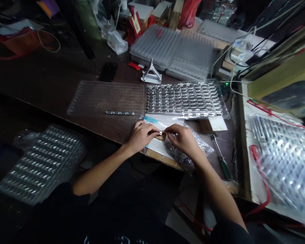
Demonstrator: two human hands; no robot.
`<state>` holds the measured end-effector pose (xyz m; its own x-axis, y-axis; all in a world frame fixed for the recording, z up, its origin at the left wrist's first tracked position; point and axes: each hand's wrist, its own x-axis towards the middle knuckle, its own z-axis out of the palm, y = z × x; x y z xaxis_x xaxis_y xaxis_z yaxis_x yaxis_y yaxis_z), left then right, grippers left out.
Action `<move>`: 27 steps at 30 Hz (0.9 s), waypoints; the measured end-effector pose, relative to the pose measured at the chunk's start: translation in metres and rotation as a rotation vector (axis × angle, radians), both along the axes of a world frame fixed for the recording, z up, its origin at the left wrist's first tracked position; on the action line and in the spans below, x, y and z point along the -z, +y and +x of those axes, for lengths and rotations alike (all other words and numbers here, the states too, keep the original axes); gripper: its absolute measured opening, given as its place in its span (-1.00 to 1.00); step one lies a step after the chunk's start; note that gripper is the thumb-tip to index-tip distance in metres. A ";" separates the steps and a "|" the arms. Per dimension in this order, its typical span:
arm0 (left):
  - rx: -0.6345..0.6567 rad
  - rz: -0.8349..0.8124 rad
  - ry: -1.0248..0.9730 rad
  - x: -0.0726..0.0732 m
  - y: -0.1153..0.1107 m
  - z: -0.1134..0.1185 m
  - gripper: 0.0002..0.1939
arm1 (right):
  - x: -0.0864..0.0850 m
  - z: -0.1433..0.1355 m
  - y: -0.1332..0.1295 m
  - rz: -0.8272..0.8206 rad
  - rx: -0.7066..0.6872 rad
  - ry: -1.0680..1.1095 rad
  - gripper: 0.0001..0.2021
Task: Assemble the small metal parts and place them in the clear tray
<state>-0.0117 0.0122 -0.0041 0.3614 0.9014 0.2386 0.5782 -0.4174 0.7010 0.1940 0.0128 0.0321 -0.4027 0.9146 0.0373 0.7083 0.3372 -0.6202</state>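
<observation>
My left hand [143, 135] is closed in a pinch on a small shiny metal part [161, 133] above the near edge of the bench. Close by on the right, my right hand [182, 138] also has its fingers pinched together; whatever they hold is too small to make out. Under my right hand lies a clear plastic bag [199, 144] with small metal pieces in it. Just beyond my hands, a clear ribbed tray [185, 98] carries rows of shiny metal rods. A single metal rod [120, 113] rests on the ribbed clear plastic sheet [104, 95] to its left.
A green-handled screwdriver [224, 166] lies to the right. Beyond the tray are a white stand [151, 74], a dark phone [108, 71] and stacked clear trays [155, 44]. Filled trays [40, 162] stand low at left. Bagged rods [287, 166] lie at far right.
</observation>
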 end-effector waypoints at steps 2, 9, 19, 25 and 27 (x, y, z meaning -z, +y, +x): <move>0.018 -0.014 0.027 0.001 0.000 0.000 -0.97 | 0.002 0.001 -0.001 -0.005 0.001 -0.002 -0.78; -0.082 -0.019 -0.051 -0.001 -0.001 -0.002 -0.97 | 0.004 0.001 -0.001 -0.057 0.022 0.028 -0.78; -0.153 -0.019 -0.018 0.003 -0.005 -0.004 -0.95 | 0.006 -0.019 -0.013 0.037 -0.166 -0.290 -0.73; -0.090 0.036 0.065 0.003 -0.008 -0.005 -0.97 | -0.003 0.002 -0.009 -0.012 -0.062 -0.209 -0.79; -0.102 0.027 0.028 0.002 -0.007 -0.005 -0.96 | -0.002 0.004 -0.007 -0.047 -0.063 -0.238 -0.83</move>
